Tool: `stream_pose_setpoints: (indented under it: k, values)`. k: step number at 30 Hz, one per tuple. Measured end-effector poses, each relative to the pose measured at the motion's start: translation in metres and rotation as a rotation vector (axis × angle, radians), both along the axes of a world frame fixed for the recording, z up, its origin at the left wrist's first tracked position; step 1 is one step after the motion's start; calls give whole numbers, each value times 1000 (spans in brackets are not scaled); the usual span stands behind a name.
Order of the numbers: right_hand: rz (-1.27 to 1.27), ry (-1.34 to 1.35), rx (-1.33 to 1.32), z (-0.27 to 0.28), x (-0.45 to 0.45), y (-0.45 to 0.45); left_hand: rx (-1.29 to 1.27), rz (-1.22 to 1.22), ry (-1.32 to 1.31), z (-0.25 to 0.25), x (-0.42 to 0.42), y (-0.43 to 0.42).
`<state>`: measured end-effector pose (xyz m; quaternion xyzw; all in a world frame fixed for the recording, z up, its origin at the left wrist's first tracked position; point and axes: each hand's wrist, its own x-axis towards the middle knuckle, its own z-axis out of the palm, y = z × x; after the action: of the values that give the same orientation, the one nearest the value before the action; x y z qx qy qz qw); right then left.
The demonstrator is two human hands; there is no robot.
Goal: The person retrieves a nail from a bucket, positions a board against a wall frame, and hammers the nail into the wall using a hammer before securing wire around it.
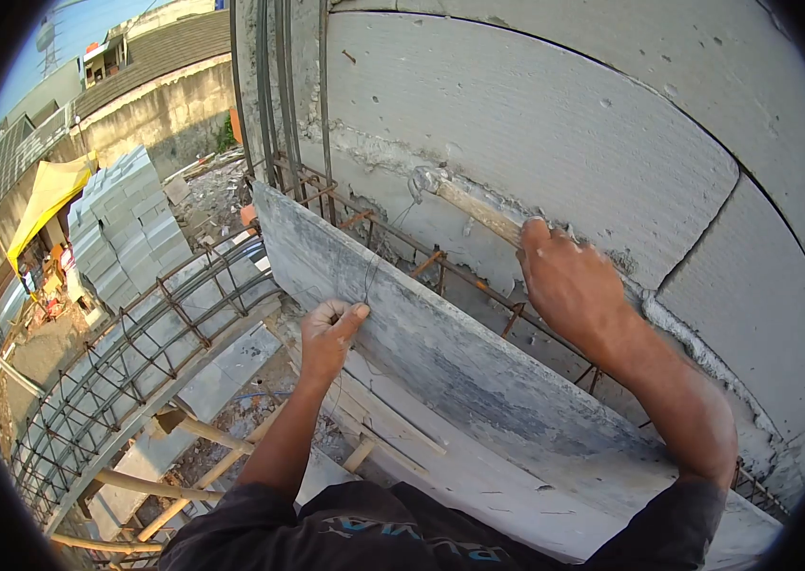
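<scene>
My right hand [569, 285] is wrapped round the wooden handle of a hammer [479, 211], whose metal head is held up by the block wall. A long grey formwork board [441, 328] stands on edge in front of a rusty rebar cage [412, 249]. At the near face of this board, my left hand [328, 341] pinches a thin tie wire [368, 278] between thumb and fingers. The wire goes up towards the board's top edge, and a thin strand hangs below the hand.
Large pale blocks form the wall [517, 124] on the right. Upright rebars [286, 95] rise beside a column. Down to the left lie a curved rebar cage [165, 305], bamboo poles [160, 487] and stacked grey blocks [127, 228]. A yellow canopy [49, 195] stands beyond.
</scene>
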<state>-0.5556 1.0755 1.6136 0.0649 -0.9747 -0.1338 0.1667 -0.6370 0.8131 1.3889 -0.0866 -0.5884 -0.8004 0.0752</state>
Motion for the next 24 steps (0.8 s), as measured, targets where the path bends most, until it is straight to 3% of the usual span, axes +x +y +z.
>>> stream_pose_setpoints:
  k: [4,7,10,13,16,17,24]
  values:
    - [351,216,27,-4,16,-4,-3,1,-12,-1,-1,1]
    - [35,73,4,-1,-6,5,-24,15,-18,-6,0,0]
    - [17,83,-19,4,-1,7,-31,7,-38,4,-3,4]
    - [156,184,-37,-1,7,-3,-12,13,-55,5,4,-1]
    - [114,139,14,-3,-11,5,-49,22,-62,-5,3,2]
    - [-10,52,-9,-2,-17,8,-66,25,-71,-4,3,3]
    - [106,119,-67,11,-1,-10,-62,18,-61,-8,-3,1]
